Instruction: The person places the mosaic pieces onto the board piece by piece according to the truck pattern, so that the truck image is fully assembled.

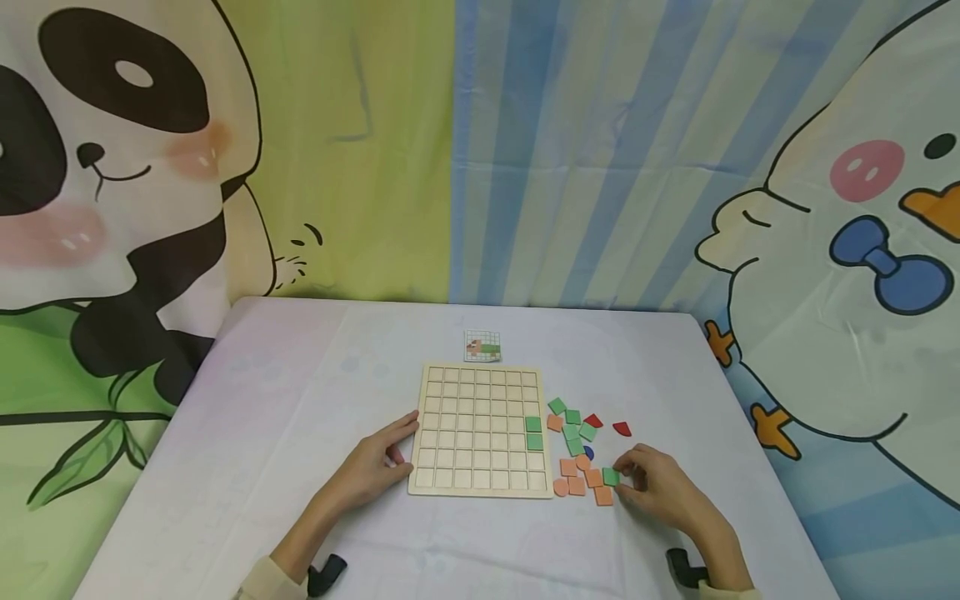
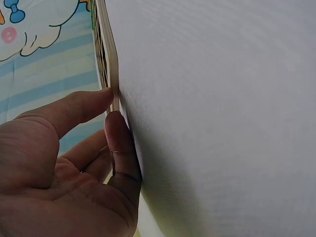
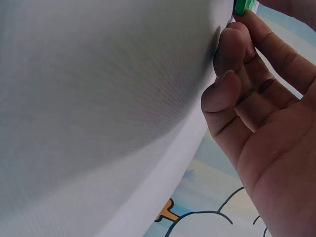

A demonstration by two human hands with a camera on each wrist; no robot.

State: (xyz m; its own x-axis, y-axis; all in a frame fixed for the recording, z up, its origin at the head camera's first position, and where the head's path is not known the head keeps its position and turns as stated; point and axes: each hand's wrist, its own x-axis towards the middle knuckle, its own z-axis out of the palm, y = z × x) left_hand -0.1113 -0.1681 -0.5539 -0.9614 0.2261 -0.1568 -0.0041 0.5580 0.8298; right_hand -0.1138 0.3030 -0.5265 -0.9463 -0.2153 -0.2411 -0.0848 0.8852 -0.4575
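Note:
A light wooden grid board (image 1: 480, 439) lies flat on the table. Two green squares (image 1: 533, 433) sit one above the other in its right-hand column. My left hand (image 1: 372, 461) rests against the board's left edge, its thumb and fingertips spread along the side; the left wrist view shows the thumb touching the board's rim (image 2: 112, 64). To the right of the board, my right hand (image 1: 660, 483) pinches a green square tile (image 1: 611, 477) by its right side. Only a bit of that green tile (image 3: 241, 7) shows in the right wrist view, at the fingertips.
Beside the board's right edge lie several loose tiles: green squares (image 1: 573, 447), orange squares (image 1: 576, 486), orange rounded pieces (image 1: 560, 487), red pieces (image 1: 622, 428) and a blue piece (image 1: 588, 452). A small picture card (image 1: 482, 346) lies behind the board. Cartoon curtains hang beyond the table.

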